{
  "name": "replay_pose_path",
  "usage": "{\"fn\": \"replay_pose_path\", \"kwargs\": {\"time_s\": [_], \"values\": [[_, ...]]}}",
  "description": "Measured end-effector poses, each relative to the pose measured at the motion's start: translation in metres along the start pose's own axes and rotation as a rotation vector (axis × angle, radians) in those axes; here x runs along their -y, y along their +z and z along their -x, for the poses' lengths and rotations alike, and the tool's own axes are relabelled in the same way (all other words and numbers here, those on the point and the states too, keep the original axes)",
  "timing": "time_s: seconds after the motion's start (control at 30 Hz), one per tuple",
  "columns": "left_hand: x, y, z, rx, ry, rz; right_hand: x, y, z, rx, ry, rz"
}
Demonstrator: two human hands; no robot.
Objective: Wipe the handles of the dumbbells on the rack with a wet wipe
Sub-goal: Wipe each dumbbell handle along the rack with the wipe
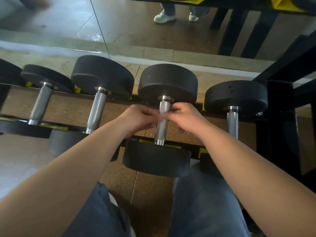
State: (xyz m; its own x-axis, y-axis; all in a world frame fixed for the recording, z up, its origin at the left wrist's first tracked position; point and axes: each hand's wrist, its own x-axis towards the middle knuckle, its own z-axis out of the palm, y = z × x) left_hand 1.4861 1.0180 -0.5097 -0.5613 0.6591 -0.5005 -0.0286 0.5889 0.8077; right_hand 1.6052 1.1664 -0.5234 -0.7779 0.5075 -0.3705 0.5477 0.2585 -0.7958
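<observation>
Your left hand (138, 119) and right hand (183, 117) curl fingertips together at the knurled steel handle (161, 132) of the black round-headed dumbbell (167, 82) on the black-and-yellow rack (172, 146), though I cannot tell whether they pinch a wet wipe, so wrap the wipe right round and stroke collar to collar.

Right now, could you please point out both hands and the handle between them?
Left hand (138, 119), head view, back of the hand.
Right hand (185, 117), head view, back of the hand.
Handle (160, 132), head view, knurled part below the fingers.
</observation>
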Motion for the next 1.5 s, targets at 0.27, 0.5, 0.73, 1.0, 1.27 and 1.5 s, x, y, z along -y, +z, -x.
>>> {"fn": "replay_pose_path", "kwargs": {"time_s": [0.27, 0.5, 0.73, 1.0, 1.27, 1.5], "values": [[-0.002, 0.002, 0.000, -0.126, 0.017, 0.001, 0.000, 0.000, -0.002, 0.008, 0.005, 0.001], [0.003, 0.006, 0.008, 0.019, 0.036, 0.059, 0.001, 0.001, -0.002, 0.030, -0.015, 0.014], [-0.014, 0.017, -0.025, -0.220, 0.073, 0.299, 0.000, 0.002, -0.001, 0.046, 0.009, 0.002], [0.013, -0.003, -0.008, 0.067, -0.263, 0.204, 0.001, 0.006, -0.001, 0.047, 0.004, 0.040], [0.004, 0.009, -0.030, 0.045, -0.130, 0.401, 0.005, 0.002, -0.003, 0.081, 0.025, 0.053], [0.011, -0.005, -0.016, 0.294, -0.177, -0.233, 0.008, 0.000, -0.003, 0.060, 0.025, 0.042]]}}
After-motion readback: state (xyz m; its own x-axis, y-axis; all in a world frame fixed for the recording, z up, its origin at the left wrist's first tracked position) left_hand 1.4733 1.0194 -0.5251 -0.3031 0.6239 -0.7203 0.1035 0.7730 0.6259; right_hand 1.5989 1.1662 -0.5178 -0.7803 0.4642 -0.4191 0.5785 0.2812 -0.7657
